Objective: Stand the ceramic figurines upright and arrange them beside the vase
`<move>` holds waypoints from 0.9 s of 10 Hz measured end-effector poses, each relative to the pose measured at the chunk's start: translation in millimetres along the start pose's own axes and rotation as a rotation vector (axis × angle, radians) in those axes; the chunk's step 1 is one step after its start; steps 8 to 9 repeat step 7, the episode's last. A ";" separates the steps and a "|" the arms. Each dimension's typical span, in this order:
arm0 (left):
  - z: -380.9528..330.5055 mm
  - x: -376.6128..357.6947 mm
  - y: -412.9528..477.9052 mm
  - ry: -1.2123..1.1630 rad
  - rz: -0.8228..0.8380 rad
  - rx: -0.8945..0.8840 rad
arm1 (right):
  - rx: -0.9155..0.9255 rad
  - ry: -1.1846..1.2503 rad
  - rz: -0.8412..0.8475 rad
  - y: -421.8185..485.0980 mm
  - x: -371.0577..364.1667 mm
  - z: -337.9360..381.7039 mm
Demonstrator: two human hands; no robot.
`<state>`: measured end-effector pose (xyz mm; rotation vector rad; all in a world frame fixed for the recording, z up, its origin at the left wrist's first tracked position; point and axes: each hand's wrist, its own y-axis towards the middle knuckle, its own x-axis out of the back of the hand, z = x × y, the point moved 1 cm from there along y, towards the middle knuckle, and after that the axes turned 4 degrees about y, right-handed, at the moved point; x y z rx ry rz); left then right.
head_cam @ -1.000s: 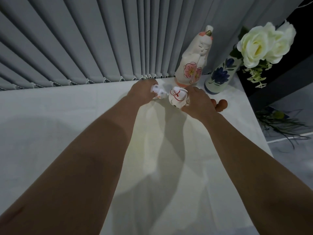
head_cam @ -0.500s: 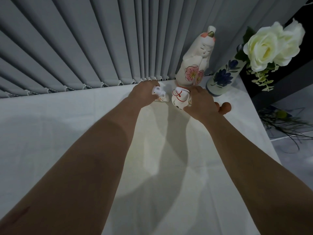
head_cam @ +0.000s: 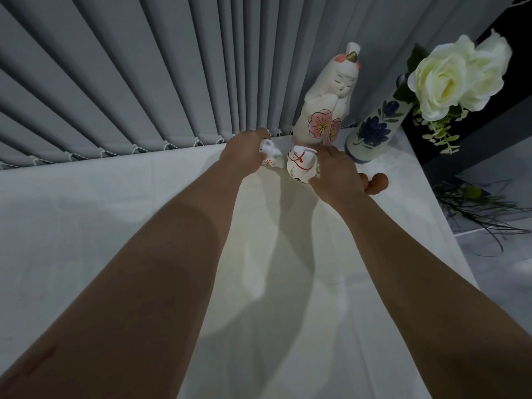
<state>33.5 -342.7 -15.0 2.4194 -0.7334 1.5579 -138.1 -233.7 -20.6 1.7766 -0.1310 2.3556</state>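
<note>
Left hand (head_cam: 244,151) grips a small white figurine (head_cam: 270,152), right hand (head_cam: 335,174) clasps the round red-ribboned figurine (head_cam: 300,165), steadying both upright near the vase (head_cam: 374,131).

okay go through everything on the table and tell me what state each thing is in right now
Tall doll figurine: upright, beside the vase.
Vase: upright, holding white roses.
Round red-ribboned figurine: gripped by right hand.
Small white figurine: held by left hand.
Vertical blinds: closed.
</note>
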 end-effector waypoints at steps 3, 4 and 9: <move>-0.9 -2.6 5.3 0.005 0.012 -0.030 | -0.008 -0.003 0.018 0.0 0.7 -0.1; -0.5 -2.4 4.0 0.003 0.016 -0.032 | -0.014 -0.010 0.036 -3.2 3.7 0.5; 4.5 7.9 -10.2 0.062 0.011 -0.016 | -0.064 0.021 -0.016 -15.7 17.1 6.8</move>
